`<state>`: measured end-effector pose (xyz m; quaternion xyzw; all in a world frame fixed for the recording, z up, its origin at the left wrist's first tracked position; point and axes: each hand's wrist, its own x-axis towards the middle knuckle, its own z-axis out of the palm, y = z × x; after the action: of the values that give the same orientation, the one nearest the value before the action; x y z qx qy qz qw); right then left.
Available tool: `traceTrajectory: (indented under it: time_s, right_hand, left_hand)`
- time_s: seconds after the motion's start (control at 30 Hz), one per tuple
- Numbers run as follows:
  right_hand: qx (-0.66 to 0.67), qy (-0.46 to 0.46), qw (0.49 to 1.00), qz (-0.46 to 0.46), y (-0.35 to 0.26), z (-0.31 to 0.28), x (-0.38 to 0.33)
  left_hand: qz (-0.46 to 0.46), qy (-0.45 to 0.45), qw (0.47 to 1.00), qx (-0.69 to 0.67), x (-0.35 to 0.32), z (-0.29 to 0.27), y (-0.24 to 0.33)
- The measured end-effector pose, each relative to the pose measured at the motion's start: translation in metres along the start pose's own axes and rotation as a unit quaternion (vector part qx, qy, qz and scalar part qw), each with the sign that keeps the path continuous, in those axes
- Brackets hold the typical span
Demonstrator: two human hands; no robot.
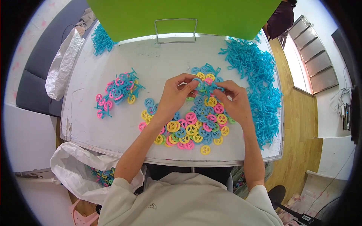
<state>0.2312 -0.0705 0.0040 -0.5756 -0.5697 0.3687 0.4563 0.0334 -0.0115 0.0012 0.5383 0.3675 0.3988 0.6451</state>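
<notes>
Over the middle of the white table (124,56) my two hands are close together. Between the thumb and fingers of my left hand (179,90) is a small blue plastic wheel (197,83). My right hand (235,100) pinches a small blue plastic fork-shaped piece (216,87), close beside the wheel. Whether the two parts touch is hard to make out. Below my hands spreads a heap of small spoked wheels (191,130) in blue, yellow, pink and green.
Blue fork-shaped pieces (266,94) pile along the right edge, with another pile (102,39) at the far left. Wheels joined to blue pieces (118,90) lie left of centre. A green panel (215,17) stands at the back. A white sack (68,169) holds colourful pieces. Another person (281,19) is at far right.
</notes>
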Motion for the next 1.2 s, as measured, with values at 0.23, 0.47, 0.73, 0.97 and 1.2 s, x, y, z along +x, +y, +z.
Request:
traceTrajectory:
  time_s: [0.23,0.47,0.73,0.97,1.2]
  right_hand:
    - [-0.128,0.057,0.983,-0.119,-0.005,0.014,-0.006]
    - [-0.200,0.047,0.963,-0.173,-0.012,0.016,-0.005]
    - [-0.198,-0.005,0.962,-0.190,-0.005,0.012,-0.005]
    - [-0.117,-0.025,0.987,-0.112,-0.009,0.005,-0.005]
    - [-0.015,0.046,0.999,-0.017,-0.015,0.020,-0.006]
  left_hand:
    - [0.026,-0.010,0.999,-0.020,0.000,0.001,0.001]
    - [-0.010,-0.003,0.999,0.051,-0.002,0.005,0.007]
    - [0.115,0.026,0.981,0.156,-0.003,0.009,-0.017]
    - [0.221,0.025,0.938,0.265,-0.011,0.020,-0.013]
    - [0.065,-0.020,0.996,0.056,-0.006,0.012,-0.003]
